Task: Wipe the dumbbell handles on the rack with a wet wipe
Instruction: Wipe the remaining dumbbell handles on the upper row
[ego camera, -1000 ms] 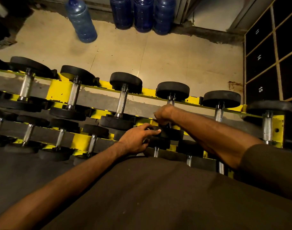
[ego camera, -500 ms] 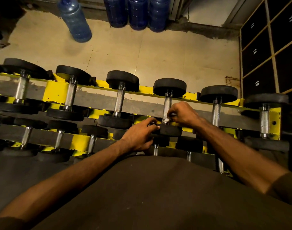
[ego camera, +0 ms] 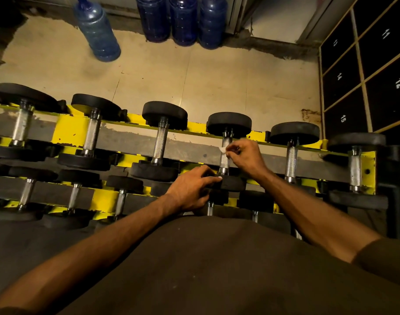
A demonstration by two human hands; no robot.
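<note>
White wet wipe (ego camera: 222,149) pinched between thumb and curled fingers (ego camera: 237,148) of right hand (ego camera: 246,155), pressed against far part of knurled steel handle (ego camera: 224,161). Only a small corner of wipe showing, rest hidden in the grip. Handle on fourth dumbbell from left, top row of yellow-and-grey rack (ego camera: 67,130). Left hand (ego camera: 192,189) laid on near black plate (ego camera: 234,183) of same dumbbell, fingers near-straight across plate's top edge, nothing held. Far plate (ego camera: 228,123) of that dumbbell seated at far yellow rail. Six dumbbells in view on top row, handles running near to far, black round plates at both ends. Smaller dumbbells on lower row, nearer, several partly covered by forearms and dark shirt (ego camera: 194,269). Beyond rack: beige tiled floor (ego camera: 206,83). One lighter blue water jug (ego camera: 97,32) standing alone at far left, three darker blue jugs (ego camera: 183,19) side by side against far wall, well apart from rack. Far right: black lockers (ego camera: 344,76) with pale frames, white numbers 11, 12, 14, 15 legible. Dim warm light; cannot tell whether handle surface is wet.
</note>
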